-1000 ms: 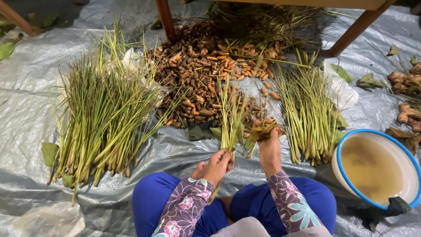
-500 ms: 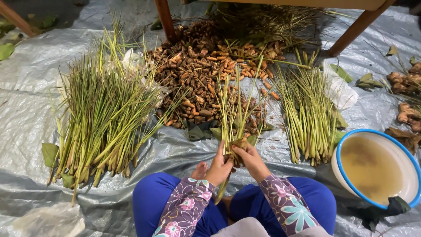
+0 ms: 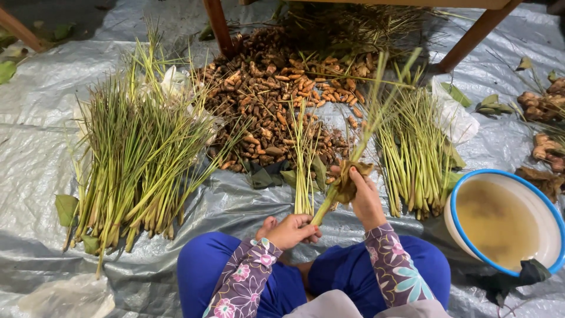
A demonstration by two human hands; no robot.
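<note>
One person seated at lower centre of the frame, blue trousers and floral sleeves visible; two hands in view. Left hand (image 3: 291, 228) closed around the base of a single green stalk (image 3: 353, 150), which rises diagonally toward upper right; right hand (image 3: 364, 197) closed on the same stalk higher up, gripping a brownish dried leaf wrap (image 3: 347, 184) at that point. Stalk heaps counted: three; one large heap (image 3: 132, 156) at left, one small heap (image 3: 304, 165) at centre just above the left hand, one medium heap (image 3: 412, 150) right of centre. One mound of brown-orange rhizomes (image 3: 276, 88) at upper centre, behind the stalks; a further scatter of pale rhizomes (image 3: 544, 126) at the right edge, number cannot be told. One white basin with blue rim (image 3: 459, 232) at lower right, holding murky water. Two wooden legs (image 3: 219, 26) at top, one left, one right. All lies on one grey plastic sheet (image 3: 41, 118)
</note>
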